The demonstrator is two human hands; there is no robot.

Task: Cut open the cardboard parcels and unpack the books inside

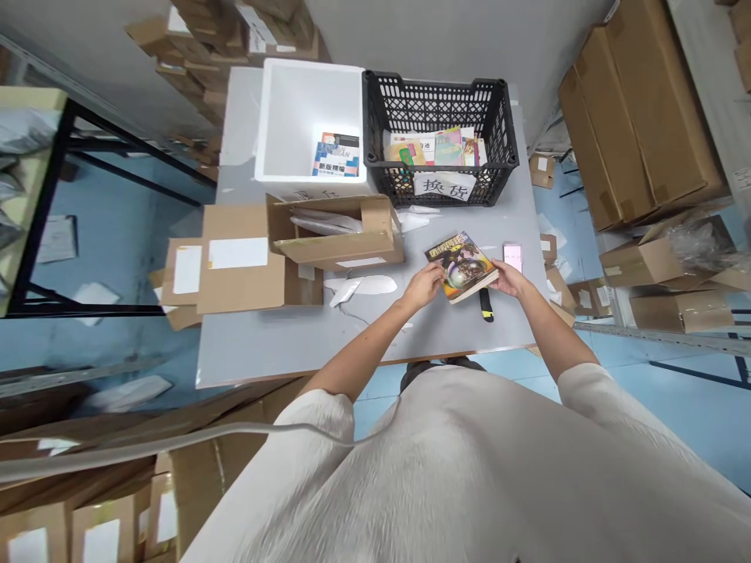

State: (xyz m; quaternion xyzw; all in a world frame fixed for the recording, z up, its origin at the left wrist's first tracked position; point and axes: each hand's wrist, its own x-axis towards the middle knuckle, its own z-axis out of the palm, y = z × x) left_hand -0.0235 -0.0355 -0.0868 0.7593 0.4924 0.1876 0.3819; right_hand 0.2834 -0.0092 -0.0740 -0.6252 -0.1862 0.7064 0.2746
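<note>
A thick book (461, 264) with a colourful picture cover is held up in front of me, tilted, its page edges facing me. My left hand (425, 285) grips its left edge, with the fingertips on the cover. At the lower right corner, my right hand (508, 280) has its fingers closed round the book, some of them hidden underneath. Below the book, a black and yellow utility knife (486, 306) lies on the table, partly covered by it. Just beyond my right hand is a phone (512, 254) with a lit screen.
On the grey table (252, 352) stand a white foam box (270, 125) and a black plastic crate (498, 141), both containing books. An open cardboard box (334, 246) and a closed carton (240, 289) occupy the left. Paper scraps (375, 285) lie mid-table. Cardboard boxes (639, 117) are stacked at right.
</note>
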